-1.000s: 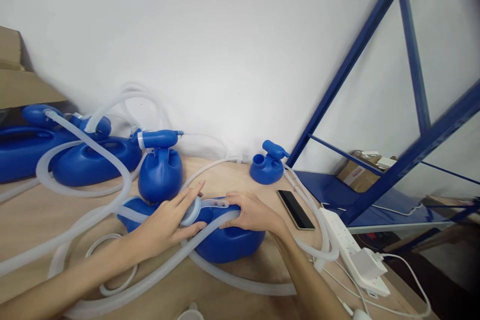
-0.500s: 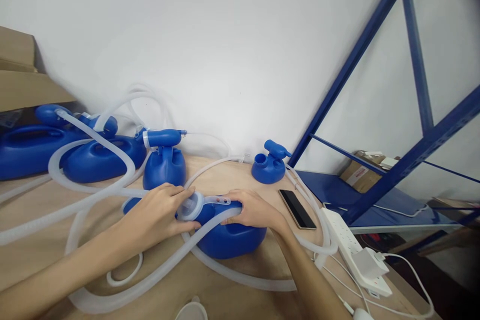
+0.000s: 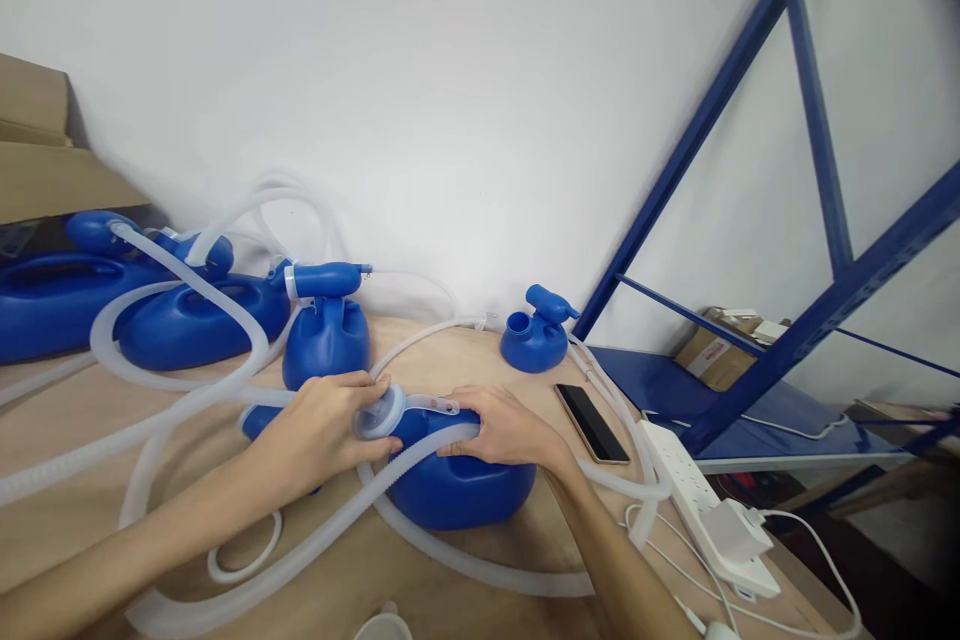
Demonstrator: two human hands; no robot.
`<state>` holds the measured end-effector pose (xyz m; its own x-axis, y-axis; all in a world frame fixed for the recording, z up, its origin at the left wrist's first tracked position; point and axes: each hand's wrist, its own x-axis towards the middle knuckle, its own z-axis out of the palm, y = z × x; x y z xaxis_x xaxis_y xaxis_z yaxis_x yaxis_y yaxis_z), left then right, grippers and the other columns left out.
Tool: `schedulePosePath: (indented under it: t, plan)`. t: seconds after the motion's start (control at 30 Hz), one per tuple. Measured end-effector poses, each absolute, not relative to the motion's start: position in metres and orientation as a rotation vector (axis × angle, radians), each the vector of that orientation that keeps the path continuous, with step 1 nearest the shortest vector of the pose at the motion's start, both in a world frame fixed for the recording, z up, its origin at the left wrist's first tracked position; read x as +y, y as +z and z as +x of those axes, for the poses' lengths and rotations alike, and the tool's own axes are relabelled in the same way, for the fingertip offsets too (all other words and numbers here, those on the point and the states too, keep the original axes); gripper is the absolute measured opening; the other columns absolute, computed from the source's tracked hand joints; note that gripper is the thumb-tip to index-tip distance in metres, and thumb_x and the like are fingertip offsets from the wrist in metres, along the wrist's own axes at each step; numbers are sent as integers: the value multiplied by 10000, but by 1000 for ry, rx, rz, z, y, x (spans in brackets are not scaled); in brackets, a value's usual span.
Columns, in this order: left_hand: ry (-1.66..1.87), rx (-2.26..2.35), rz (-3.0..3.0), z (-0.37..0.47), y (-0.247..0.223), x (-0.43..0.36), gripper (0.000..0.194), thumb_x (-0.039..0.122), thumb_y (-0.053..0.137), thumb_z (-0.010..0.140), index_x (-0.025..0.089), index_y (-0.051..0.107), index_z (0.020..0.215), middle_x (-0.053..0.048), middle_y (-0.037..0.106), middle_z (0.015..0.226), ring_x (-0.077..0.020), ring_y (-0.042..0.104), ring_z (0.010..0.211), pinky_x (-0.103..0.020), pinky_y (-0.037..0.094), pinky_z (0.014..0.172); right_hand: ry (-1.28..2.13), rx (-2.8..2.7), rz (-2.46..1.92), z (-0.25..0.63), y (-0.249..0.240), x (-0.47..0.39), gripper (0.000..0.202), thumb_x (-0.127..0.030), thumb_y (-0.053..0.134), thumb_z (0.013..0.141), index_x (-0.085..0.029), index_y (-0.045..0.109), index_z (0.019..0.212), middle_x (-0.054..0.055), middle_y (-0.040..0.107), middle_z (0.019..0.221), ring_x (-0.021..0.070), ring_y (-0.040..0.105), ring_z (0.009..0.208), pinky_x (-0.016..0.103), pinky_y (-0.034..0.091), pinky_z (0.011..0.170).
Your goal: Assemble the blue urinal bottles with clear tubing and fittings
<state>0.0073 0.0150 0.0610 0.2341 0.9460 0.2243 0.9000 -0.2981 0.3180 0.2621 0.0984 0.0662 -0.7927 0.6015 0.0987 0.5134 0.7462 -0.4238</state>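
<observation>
In the middle of the wooden table (image 3: 525, 520) lies a blue bottle (image 3: 461, 495). My left hand (image 3: 334, 425) is closed round the translucent cap (image 3: 381, 412) at the bottle's left end, thumb below and fingers above. A perforated strap (image 3: 431, 404) runs from the cap towards my right hand (image 3: 499, 425). That hand grips the bottle's handle, its fingertips near the strap and the ribbed hose (image 3: 360, 505). Part of a blue piece (image 3: 259, 420) shows behind my left wrist.
More blue bottles with hoses stand at the left and back, one (image 3: 328, 342) behind my left hand. A small blue bottle (image 3: 534, 345), a phone (image 3: 592, 423) and a power strip (image 3: 705, 510) are to the right, beside blue shelving (image 3: 720, 110).
The view has shifted slightly. Both hands stay on the bottle and cap, and the blue piece behind my left wrist shows a little more.
</observation>
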Motion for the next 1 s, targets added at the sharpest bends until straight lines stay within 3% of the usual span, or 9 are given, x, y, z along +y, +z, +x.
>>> schedulePosePath:
  t: [0.1,0.23,0.27,0.33,0.4,0.43,0.57,0.83,1.0]
  plan:
    - [407,1907,2459,14,66,13,451,500,685,929,129,740,1180,-170,749,1138,-376,713,1049,-446,536,882,584,-2679,-914,264,67,101,542,-457,853,800,-292,737,1304,55,767,1279,309,697,1198,395,486,1073]
    - [429,1794,2585,29,76,17,583,563,588,993,198,580,1448,-175,669,1383,-383,666,1211,-479,527,959,744,-2690,-819,269,69,106,861,-599,902,663,-278,655,1422,72,694,1416,352,637,1306,447,453,1144]
    - [421,1751,2602,34,79,20,537,563,522,1026,230,582,1443,-153,681,1369,-367,682,1186,-473,535,935,781,-2669,-791,269,69,106,850,-646,851,714,-262,639,1441,81,669,1450,352,619,1333,453,439,1160]
    - [364,1722,2591,43,83,25,431,507,415,1074,253,674,1306,-111,744,1224,-347,725,1080,-434,546,809,819,-2597,-825,268,69,106,633,-675,612,929,-241,682,1385,83,706,1397,327,662,1275,449,467,1126]
    - [322,1750,2549,48,84,29,359,420,425,1065,250,735,1127,-81,772,1085,-336,743,1004,-378,509,684,803,-2543,-921,264,67,103,528,-595,411,1056,-248,741,1278,62,775,1261,291,726,1144,420,516,1047]
    - [323,1759,2537,49,84,31,315,385,456,1044,252,739,1078,-69,774,1070,-328,743,1005,-358,486,656,781,-2535,-951,261,66,102,492,-555,403,1071,-258,755,1243,47,790,1218,278,736,1110,402,524,1022]
    - [350,1752,2546,45,79,33,262,350,462,1008,266,710,1018,-38,761,1106,-293,733,1009,-334,432,626,638,-2542,-933,254,61,100,331,-480,618,993,-282,769,1211,26,782,1250,270,715,1161,361,501,1034]
    - [395,1883,2465,47,72,34,275,417,431,988,223,623,1018,-84,759,961,-332,732,942,-360,435,649,601,-2516,-1018,252,57,102,358,-495,657,952,-289,782,1217,25,789,1241,266,732,1148,338,517,991]
    - [470,1969,2379,54,72,32,331,477,450,982,217,607,849,-93,759,905,-329,740,892,-331,407,620,657,-2493,-1015,252,57,102,368,-491,673,941,-270,787,1213,32,783,1258,274,724,1177,346,517,1010]
